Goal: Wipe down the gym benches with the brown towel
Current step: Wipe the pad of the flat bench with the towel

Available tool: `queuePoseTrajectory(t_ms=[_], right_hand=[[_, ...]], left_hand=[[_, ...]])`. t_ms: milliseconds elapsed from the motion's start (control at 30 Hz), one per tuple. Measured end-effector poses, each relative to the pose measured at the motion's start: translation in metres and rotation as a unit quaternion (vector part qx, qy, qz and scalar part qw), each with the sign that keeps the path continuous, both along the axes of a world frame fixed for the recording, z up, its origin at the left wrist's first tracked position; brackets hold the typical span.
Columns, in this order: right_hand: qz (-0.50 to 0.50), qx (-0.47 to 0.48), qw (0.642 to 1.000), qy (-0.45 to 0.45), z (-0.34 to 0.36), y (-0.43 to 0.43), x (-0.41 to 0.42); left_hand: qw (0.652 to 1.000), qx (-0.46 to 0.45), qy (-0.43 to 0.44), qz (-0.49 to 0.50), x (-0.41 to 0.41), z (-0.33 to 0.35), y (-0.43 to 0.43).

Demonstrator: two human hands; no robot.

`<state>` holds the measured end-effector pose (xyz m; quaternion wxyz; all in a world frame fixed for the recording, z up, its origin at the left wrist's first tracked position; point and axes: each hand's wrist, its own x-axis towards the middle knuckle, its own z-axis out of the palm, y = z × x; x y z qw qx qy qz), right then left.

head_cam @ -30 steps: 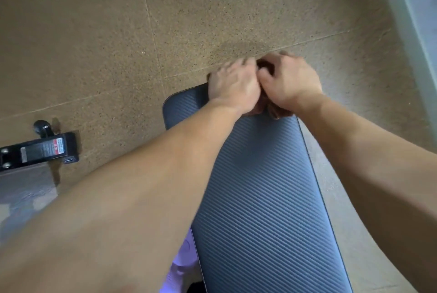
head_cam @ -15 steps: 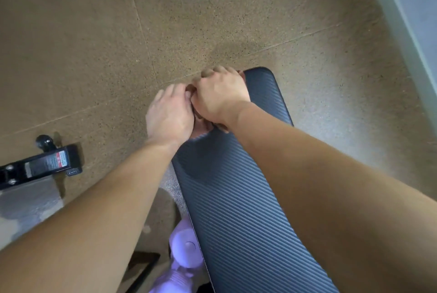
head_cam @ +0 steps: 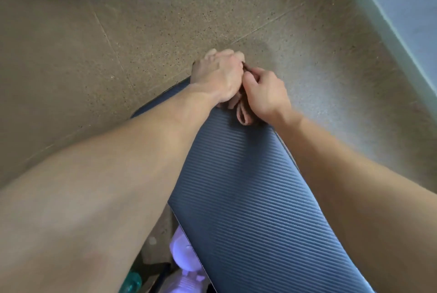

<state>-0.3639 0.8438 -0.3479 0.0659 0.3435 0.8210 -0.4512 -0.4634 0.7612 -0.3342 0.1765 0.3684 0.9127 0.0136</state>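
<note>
- Light even, soft, moderately bright; source not visible.
- Faint diffuse shadow on the floor (head_cam: 248,44) just beyond the far end of the bench pad (head_cam: 248,186); darker shadow on the pad under the towel (head_cam: 241,110).
- No hard glare; dull sheen along the pad's ribs at lower right.
- Wide-angle stretch: both forearms balloon toward the lower corners; wall base (head_cam: 390,32) runs slanted.
- Forearms soft, out of focus; slight overall compression blur; floor speckle resolved at centre.
</note>
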Motion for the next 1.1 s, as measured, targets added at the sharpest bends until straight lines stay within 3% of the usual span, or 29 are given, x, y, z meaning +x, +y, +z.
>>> queuePoseTrajectory(t_ms=[133,300,433,600,733,900,1000,1100], right_hand=[[0.008,-0.004,0.999,-0.038,0.012,-0.013,0.062],[0.013,0.071,0.992,-0.107,0.029,-0.029,0.12],[0.018,0.105,0.991,-0.081,0.03,-0.03,0.082],[0.008,0.074,0.995,-0.063,0.01,-0.016,0.023],[0.014,0.055,0.998,-0.04,0.011,-0.015,0.081],[0.001,0.078,0.994,-0.079,0.029,-0.031,0.195],[-0.013,0.073,0.992,-0.098,0.038,-0.038,0.236],[0.007,0.083,0.99,-0.113,0.034,-0.032,0.231]], left_hand=[[0.983,-0.035,0.07,-0.167,0.028,0.006,-0.006],[0.95,0.047,0.049,-0.306,0.075,0.002,-0.026],[0.949,0.054,0.054,-0.307,0.032,0.001,-0.025],[0.977,-0.043,0.062,-0.198,0.006,0.005,-0.002],[0.975,-0.053,0.118,-0.18,0.059,0.004,-0.01],[0.979,-0.03,0.086,-0.18,0.173,0.01,-0.017],[0.97,0.008,0.043,-0.241,0.211,0.003,-0.028],[0.935,0.062,0.063,-0.344,0.178,-0.003,-0.031]])
